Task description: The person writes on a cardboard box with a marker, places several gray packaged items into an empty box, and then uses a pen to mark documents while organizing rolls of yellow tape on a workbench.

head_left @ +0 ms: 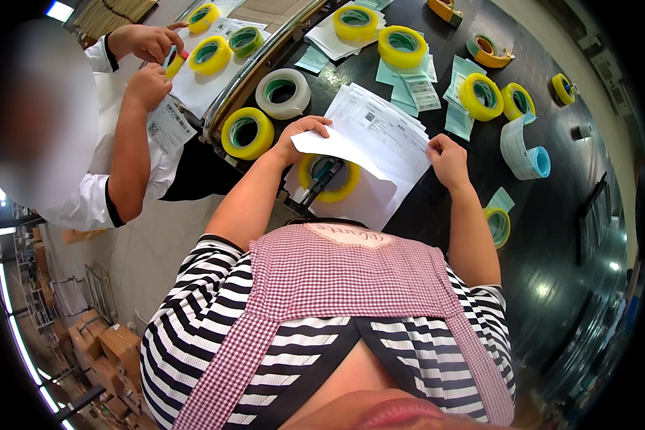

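Printed paper sheets lie in a loose stack on the dark table in front of me. My left hand is closed on the near left edge of a white sheet, which is lifted and curled over. At the stack's right edge, my right hand pinches the corner of the sheets. Under the curled sheet sits a yellow tape roll, partly covered, with dark pens resting across it. A clear tape roll and a yellow tape roll stand beside my left hand.
Several yellow tape rolls rest on pale green label slips across the far table. A curled label strip lies at the right. On the left, a co-worker's hands hold a small item beside more tape. Cardboard boxes stand behind.
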`<state>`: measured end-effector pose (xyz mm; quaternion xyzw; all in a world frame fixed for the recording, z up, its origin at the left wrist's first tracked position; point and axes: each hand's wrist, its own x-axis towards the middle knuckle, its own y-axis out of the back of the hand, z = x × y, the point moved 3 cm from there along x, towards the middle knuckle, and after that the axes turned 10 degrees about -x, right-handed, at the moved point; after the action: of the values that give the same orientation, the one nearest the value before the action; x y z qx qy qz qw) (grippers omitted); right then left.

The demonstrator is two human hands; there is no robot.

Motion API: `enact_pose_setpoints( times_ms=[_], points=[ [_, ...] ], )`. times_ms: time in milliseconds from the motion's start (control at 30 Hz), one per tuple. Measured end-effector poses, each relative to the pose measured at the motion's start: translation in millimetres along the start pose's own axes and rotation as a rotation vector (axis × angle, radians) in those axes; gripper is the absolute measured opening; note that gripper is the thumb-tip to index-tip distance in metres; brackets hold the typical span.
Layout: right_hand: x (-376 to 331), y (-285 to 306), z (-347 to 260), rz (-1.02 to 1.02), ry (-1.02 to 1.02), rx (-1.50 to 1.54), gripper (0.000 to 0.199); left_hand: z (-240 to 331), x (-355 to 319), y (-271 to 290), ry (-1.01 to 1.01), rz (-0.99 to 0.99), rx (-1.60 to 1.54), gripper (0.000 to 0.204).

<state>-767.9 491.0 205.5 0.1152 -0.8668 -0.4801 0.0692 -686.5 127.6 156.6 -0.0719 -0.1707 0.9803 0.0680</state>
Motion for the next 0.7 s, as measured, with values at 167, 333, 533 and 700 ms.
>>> enact_pose_setpoints(
  times_ms=[167, 333, 533, 700],
  points=[
    [4, -2, -4, 0.049, 0.118, -0.087, 0.011, -8, -5, 13, -0.084, -0.005, -0.04, 0.022],
    [-2, -1, 8, 0.063, 0.131, -0.038, 0.01, -10, 6, 8, -0.338, -0.046, 0.423, 0.027],
    [-1, -4, -1, 0.028, 0.087, 0.052, 0.008, 5, -2, 3, -0.316, -0.07, 0.442, 0.017],
    [-2, -1, -1, 0.019, 0.076, 0.046, 0.008, 4, -1, 2, -0.349, -0.072, 0.485, 0.02]
  ],
)
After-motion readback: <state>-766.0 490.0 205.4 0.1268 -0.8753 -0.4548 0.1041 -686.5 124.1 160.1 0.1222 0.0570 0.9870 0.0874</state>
